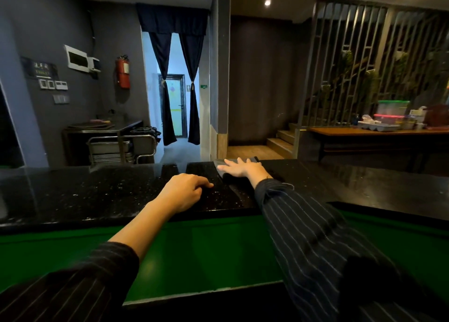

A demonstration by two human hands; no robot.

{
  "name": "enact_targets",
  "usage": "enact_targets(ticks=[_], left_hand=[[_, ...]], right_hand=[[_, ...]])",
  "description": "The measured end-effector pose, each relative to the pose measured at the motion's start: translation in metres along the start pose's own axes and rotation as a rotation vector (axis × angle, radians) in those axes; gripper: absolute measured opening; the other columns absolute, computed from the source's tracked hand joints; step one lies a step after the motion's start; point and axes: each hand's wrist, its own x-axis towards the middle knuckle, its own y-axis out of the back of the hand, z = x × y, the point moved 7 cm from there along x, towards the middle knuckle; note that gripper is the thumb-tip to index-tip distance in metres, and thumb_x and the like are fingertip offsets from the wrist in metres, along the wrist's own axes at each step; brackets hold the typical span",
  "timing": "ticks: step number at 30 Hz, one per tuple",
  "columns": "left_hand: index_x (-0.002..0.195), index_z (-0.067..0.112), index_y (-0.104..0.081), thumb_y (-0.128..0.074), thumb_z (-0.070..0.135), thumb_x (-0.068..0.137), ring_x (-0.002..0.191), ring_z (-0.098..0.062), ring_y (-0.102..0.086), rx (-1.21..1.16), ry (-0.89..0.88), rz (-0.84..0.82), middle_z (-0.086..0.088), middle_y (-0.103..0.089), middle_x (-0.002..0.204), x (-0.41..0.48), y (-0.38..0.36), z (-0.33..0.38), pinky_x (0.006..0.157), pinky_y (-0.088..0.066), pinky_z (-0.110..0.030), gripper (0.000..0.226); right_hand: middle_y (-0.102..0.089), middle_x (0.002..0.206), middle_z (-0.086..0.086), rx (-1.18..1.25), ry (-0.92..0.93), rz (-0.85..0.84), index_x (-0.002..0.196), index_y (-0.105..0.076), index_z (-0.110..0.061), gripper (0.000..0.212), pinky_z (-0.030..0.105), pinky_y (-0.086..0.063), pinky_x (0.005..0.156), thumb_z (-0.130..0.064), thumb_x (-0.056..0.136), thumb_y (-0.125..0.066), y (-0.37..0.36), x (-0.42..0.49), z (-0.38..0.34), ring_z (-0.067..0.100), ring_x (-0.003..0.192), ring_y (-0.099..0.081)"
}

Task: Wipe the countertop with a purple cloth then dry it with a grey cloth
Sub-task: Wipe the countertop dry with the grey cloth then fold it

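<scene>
My right hand lies flat on the grey cloth; left hand loose, empty. One push further could slide it off the tabletop.

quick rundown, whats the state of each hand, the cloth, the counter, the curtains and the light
right hand: flat, fingers straight, pressing on the grey cloth
left hand: resting on the countertop, fingers loosely curled, holding nothing
grey cloth: lying at the countertop's far edge, under the right hand
countertop: glossy; wet or dry cannot be told
curtains: tied back
ceiling light: on
</scene>
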Motion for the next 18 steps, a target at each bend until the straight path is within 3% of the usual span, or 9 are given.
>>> enact_targets(ticks=[3,6,9,11,14,18], left_hand=[[0.127,0.035,-0.058,-0.041,0.014,0.094,0.086,-0.011,-0.06,-0.013,0.016,-0.013,0.001,-0.063,0.128,0.001,0.0,-0.002,0.086,-0.045,-0.026,0.043],[0.135,0.033,-0.05,-0.039,0.019,0.097,0.121,-0.019,-0.055,0.019,0.006,-0.09,0.004,-0.049,0.143,0.0,-0.006,-0.005,0.108,-0.036,-0.034,0.042],[0.148,0.028,-0.028,-0.032,0.03,0.102,0.146,-0.017,-0.021,0.044,-0.081,-0.247,0.002,-0.024,0.157,-0.009,-0.02,-0.005,0.12,-0.015,-0.036,0.046],[0.15,0.027,-0.022,-0.028,0.035,0.102,0.147,-0.015,-0.015,0.043,-0.101,-0.237,0.003,-0.018,0.158,-0.011,-0.023,-0.005,0.12,-0.01,-0.031,0.048],[0.15,0.028,-0.023,-0.025,0.04,0.102,0.146,-0.014,-0.017,0.088,-0.104,-0.18,0.004,-0.02,0.158,-0.011,-0.024,-0.003,0.12,-0.015,-0.033,0.049],[0.149,0.029,-0.025,-0.025,0.039,0.102,0.146,-0.014,-0.019,0.131,-0.098,-0.175,0.005,-0.021,0.158,-0.011,-0.021,-0.002,0.119,-0.019,-0.036,0.048]], right_hand=[[0.005,0.164,0.005,0.006,0.071,-0.012,0.152,-0.005,-0.042,0.074,0.066,0.005,0.114,-0.077,0.087,-0.015,-0.003,0.005,-0.013,0.038,0.149,0.004],[0.006,0.164,-0.001,0.012,0.206,-0.039,0.152,-0.005,-0.044,0.067,0.062,0.006,0.114,-0.072,0.091,-0.017,-0.009,0.001,-0.008,0.031,0.15,0.006],[0.006,0.164,-0.004,0.007,0.24,-0.049,0.151,-0.004,-0.046,0.064,0.059,0.006,0.114,-0.069,0.093,-0.018,-0.007,0.002,0.016,0.028,0.15,0.006],[0.007,0.164,-0.003,0.03,0.189,-0.055,0.151,-0.004,-0.045,0.066,0.059,0.006,0.115,-0.071,0.092,-0.018,-0.003,0.013,0.03,0.03,0.15,0.007],[0.008,0.164,0.003,0.032,0.07,-0.077,0.152,-0.003,-0.043,0.075,0.059,0.005,0.117,-0.078,0.087,-0.017,0.001,0.036,0.026,0.035,0.149,0.008],[0.007,0.163,0.006,-0.004,0.055,-0.082,0.153,-0.002,-0.041,0.092,0.066,0.001,0.114,-0.088,0.076,-0.019,-0.003,0.047,-0.028,0.04,0.148,0.002]])
